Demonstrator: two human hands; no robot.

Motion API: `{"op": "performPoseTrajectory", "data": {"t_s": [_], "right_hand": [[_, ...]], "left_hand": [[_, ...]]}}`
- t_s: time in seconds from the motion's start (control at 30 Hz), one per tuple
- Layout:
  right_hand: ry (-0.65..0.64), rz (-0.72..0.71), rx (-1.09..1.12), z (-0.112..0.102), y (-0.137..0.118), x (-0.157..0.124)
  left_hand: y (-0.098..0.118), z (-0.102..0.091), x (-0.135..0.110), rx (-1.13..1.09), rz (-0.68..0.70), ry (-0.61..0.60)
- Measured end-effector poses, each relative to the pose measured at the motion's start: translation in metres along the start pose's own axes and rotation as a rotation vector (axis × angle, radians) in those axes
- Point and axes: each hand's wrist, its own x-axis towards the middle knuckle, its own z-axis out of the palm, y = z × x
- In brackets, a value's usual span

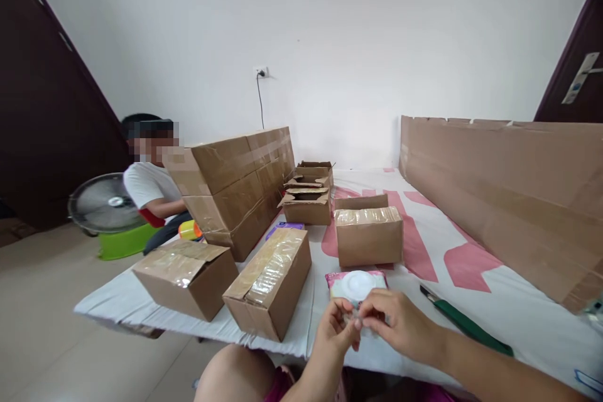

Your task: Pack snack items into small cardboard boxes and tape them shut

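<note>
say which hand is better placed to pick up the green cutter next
Right, probably: the right hand is nearer the green cutter, which lies on its side of the table, while the left hand is farther across. Both look busy together, though.

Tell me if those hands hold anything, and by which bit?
The left hand and right hand together pinch what looks like a small clear scrap. It's too small and covered to tell exactly which part each hand grips.
</note>
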Motion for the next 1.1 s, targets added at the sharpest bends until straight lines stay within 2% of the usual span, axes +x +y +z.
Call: {"op": "performPoseTrajectory", "data": {"t_s": [0.17,0.27,0.4,0.53,0.67,0.73,0.8,0.9,0.97,1.03,1.1], "right_hand": [[-0.055,0.156,0.181,0.018,0.005,-0.054],[-0.077,0.246,0.188,0.037,0.015,-0.089],[0.014,0.259,-0.074,0.056,0.032,-0.129],[0.194,0.375,-0.187,0.048,0.033,-0.16],[0.43,0.5,-0.209,0.028,0.044,-0.203],[0.525,0.562,-0.304,0.026,0.065,-0.237],[0.581,0.648,-0.453,0.032,0.092,-0.274],[0.548,0.797,-0.652,0.053,0.127,-0.321],[0.507,0.853,-0.671,0.067,0.138,-0.336],[0.486,0.87,-0.653,0.076,0.134,-0.338],[0.474,0.858,-0.639,0.078,0.12,-0.331]], "left_hand": [[-0.041,0.0,-0.022,-0.24,-0.237,-0.282],[-0.069,0.001,-0.03,-0.25,-0.401,-0.456],[-0.094,0.009,-0.034,-0.187,-0.502,-0.523],[-0.089,0.017,-0.042,-0.224,-0.604,-0.662],[-0.082,0.016,-0.048,-0.031,-0.533,-0.6],[-0.085,0.013,-0.047,0.106,-0.512,-0.549],[-0.092,0.011,-0.047,0.193,-0.513,-0.524],[-0.102,0.008,-0.046,0.276,-0.488,-0.543],[-0.106,0.006,-0.046,0.322,-0.485,-0.577],[-0.106,0.003,-0.047,0.353,-0.485,-0.58],[-0.106,0.001,-0.047,0.373,-0.459,-0.551]]}}
